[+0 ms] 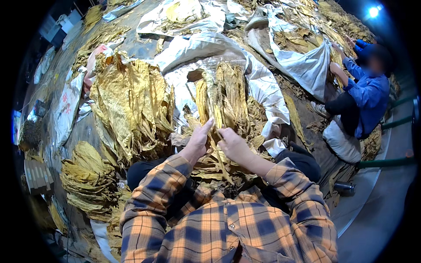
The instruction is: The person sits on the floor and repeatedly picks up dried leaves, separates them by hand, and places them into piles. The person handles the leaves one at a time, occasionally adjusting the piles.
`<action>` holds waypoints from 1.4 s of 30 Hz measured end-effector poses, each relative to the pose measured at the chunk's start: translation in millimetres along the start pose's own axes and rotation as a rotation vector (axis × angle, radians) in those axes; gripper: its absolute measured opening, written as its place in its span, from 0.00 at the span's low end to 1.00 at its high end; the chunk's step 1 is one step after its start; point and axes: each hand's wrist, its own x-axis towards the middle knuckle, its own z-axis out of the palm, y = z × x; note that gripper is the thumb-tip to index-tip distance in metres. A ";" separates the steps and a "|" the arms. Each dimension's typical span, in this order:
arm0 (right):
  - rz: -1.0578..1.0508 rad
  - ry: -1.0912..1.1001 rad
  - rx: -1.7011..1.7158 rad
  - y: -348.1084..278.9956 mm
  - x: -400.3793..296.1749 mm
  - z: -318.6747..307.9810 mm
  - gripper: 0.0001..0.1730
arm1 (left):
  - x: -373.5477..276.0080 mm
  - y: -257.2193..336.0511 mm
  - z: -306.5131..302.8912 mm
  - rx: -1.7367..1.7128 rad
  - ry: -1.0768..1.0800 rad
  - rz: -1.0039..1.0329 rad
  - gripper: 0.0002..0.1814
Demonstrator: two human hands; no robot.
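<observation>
In front of my lap I hold a small bunch of dried yellow tobacco leaves (201, 103), its tips pointing away from me. My left hand (196, 140) grips the bunch at its lower end, thumb up along the leaves. Curled fingers of my right hand (234, 144) pinch a narrow folded leaf strip (217, 154) that hangs towards my lap. Beyond my right hand lies a browner stack of leaves (232, 93) on a white woven sack (177, 87). A large heap of golden leaves (131, 102) stands left of my left hand.
Another layered leaf pile (88, 179) lies at my left. At right, a person in a blue jacket (371, 95) sits pulling at a white sack cloth (304, 67). A dark cylindrical container (344, 188) rests near green rails (386, 162). Loose leaves (297, 120) litter the floor.
</observation>
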 end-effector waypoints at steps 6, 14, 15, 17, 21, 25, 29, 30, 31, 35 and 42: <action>0.007 -0.245 0.044 7.4 11.7 -35.0 0.14 | -13.9 11.4 4.2 0.041 -0.124 -0.118 0.09; -0.147 0.267 -0.605 56.9 37.8 -140.8 0.15 | -25.3 8.8 9.1 0.586 -0.286 -0.011 0.09; -0.141 0.196 -0.641 74.4 32.8 -140.2 0.14 | -19.6 5.6 5.5 0.638 -0.323 0.035 0.10; -0.020 -0.021 -0.633 92.1 23.2 -136.5 0.13 | -23.8 16.0 14.7 0.715 -0.265 0.059 0.11; 0.215 -0.241 -0.322 94.1 10.2 -116.5 0.11 | -19.7 24.9 0.9 0.753 -0.192 0.064 0.09; 0.223 -0.241 -0.109 88.3 1.4 -105.3 0.16 | -11.6 35.9 -19.5 0.718 -0.168 0.027 0.08; 0.178 -0.438 -0.152 94.2 -13.0 -98.2 0.19 | -8.2 44.9 -26.7 0.826 -0.167 0.009 0.06; 0.126 -0.439 -0.184 93.4 -16.1 -95.2 0.17 | -9.1 45.4 -27.1 0.847 -0.158 0.001 0.06; 0.184 -0.420 -0.226 94.2 -15.2 -93.8 0.15 | -10.1 44.8 -26.7 0.873 -0.174 -0.013 0.06; 0.323 -0.256 -0.392 110.3 -9.3 -85.5 0.09 | -24.9 32.2 -2.5 0.943 -0.249 -0.045 0.07; 0.455 0.134 -0.484 172.8 10.2 -91.2 0.13 | -28.3 27.7 13.7 0.883 -0.299 -0.041 0.02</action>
